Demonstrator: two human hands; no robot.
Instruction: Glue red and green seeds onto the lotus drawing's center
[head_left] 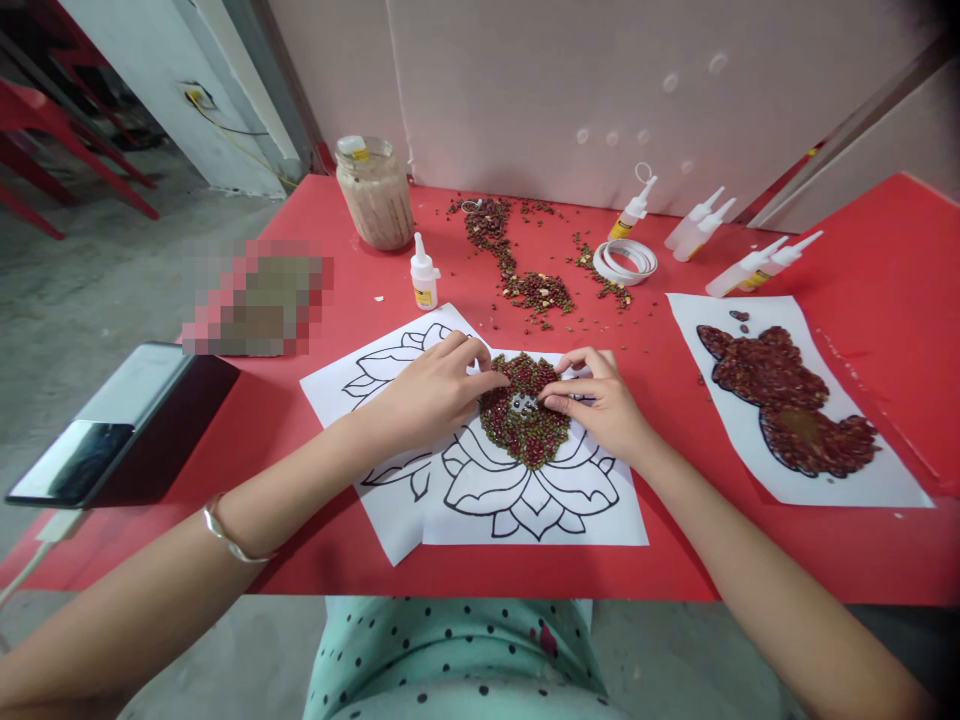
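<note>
Red and green beans (529, 435) cover the middle of a lotus line drawing on a white sheet (630, 520), leaving a small pale gap at the centre. My left hand (442, 385) reaches over the beans' upper left edge, its fingers curled and fingertips close together at the beans. From the right, my right hand (600, 400) has its thumb and forefinger pinched near the pale gap. Whatever either hand holds is too small to make out. A second lotus sheet (330, 375) lies partly under my left forearm and the first sheet.
Loose beans (536, 292) are scattered behind the sheets, by a tape roll (649, 262). Glue bottles stand at back right; one glue bottle (424, 280) stands nearer, by a glass jar (375, 205). A bean-covered picture (795, 400) lies right, a propped phone (90, 430) left.
</note>
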